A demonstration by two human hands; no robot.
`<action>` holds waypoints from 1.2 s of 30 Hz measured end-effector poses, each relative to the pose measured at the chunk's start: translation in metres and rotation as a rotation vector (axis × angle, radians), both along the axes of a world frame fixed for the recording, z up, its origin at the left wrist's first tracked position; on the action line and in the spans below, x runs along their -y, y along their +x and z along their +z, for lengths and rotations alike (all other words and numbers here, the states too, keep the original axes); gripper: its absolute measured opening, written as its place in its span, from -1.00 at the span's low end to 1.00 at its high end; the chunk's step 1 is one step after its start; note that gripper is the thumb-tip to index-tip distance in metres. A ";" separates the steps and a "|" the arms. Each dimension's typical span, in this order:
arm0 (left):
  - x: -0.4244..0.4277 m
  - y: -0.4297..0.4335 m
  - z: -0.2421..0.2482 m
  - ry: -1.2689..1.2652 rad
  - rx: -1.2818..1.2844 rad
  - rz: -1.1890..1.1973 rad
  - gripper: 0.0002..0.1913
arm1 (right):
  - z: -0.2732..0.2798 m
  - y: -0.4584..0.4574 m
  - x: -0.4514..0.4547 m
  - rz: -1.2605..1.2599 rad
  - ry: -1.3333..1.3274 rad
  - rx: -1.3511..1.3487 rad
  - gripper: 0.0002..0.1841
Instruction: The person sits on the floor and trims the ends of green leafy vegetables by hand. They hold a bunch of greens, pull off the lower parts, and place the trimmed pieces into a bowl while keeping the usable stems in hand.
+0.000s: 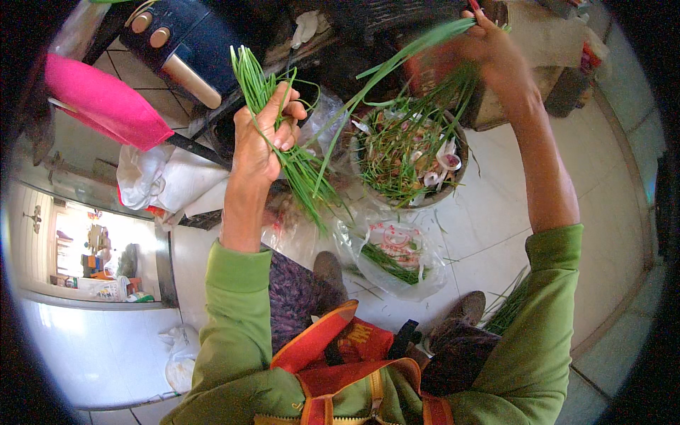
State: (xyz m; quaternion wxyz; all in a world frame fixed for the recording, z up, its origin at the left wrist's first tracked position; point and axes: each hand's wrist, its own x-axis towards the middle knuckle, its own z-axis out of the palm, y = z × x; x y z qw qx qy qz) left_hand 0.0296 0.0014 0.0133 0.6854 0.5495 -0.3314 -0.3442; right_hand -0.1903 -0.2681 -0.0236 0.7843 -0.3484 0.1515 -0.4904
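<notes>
A bunch of long green leafy stalks, like garlic chives point(305, 172), is gripped in my left hand point(265, 130), pale cut ends up and thin tips hanging down. Up at the right, blurred by motion, my right hand point(491, 48) holds more green stalks point(419, 50) by one end, their length trailing down to the left. Under them stands a round bin point(463, 159) filled with green trimmings, dry leaves and pale purplish peelings point(449, 159). In front of the bin lies a clear plastic bag point(393, 239) with red print and some green stalks in it.
More green stalks point(507, 308) lie on the tiled floor point(499, 212) beside my right foot. At the upper left are a dark appliance with knobs point(188, 58), a pink cloth-like thing point(106, 101) and white plastic bags point(170, 172). A box point(491, 106) stands behind the bin at the right.
</notes>
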 end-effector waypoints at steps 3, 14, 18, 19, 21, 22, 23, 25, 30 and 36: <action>0.000 0.003 -0.001 -0.004 -0.010 0.003 -0.74 | -0.003 -0.003 0.004 0.026 -0.015 0.036 -0.73; -0.002 0.000 -0.001 0.036 0.029 -0.052 -0.70 | -0.011 -0.003 0.010 -0.025 -0.010 0.029 -0.70; -0.005 -0.001 0.002 0.048 0.052 -0.067 -0.71 | -0.003 -0.002 -0.001 -0.008 -0.007 0.034 -0.70; -0.005 -0.003 0.003 0.054 0.055 -0.067 -0.72 | -0.004 -0.004 0.001 -0.002 -0.017 0.034 -0.70; -0.002 -0.012 0.002 0.055 0.090 -0.057 -0.75 | -0.007 -0.006 0.006 0.008 -0.027 0.032 -0.71; -0.001 -0.016 0.002 0.056 0.108 -0.049 -0.76 | -0.009 -0.006 0.008 0.010 -0.027 0.030 -0.71; -0.001 -0.020 0.006 0.079 0.132 -0.088 -0.78 | -0.010 -0.006 0.012 0.012 -0.027 0.028 -0.71; -0.003 -0.018 0.005 0.140 0.140 -0.112 -0.65 | -0.006 0.000 0.005 0.030 -0.024 0.017 -0.71; 0.000 -0.027 0.002 0.102 0.203 -0.078 -0.68 | 0.003 0.008 -0.015 0.071 -0.050 -0.018 -0.72; -0.003 -0.030 0.007 0.089 0.186 -0.113 -0.71 | 0.006 0.014 -0.023 0.069 -0.009 -0.001 -0.72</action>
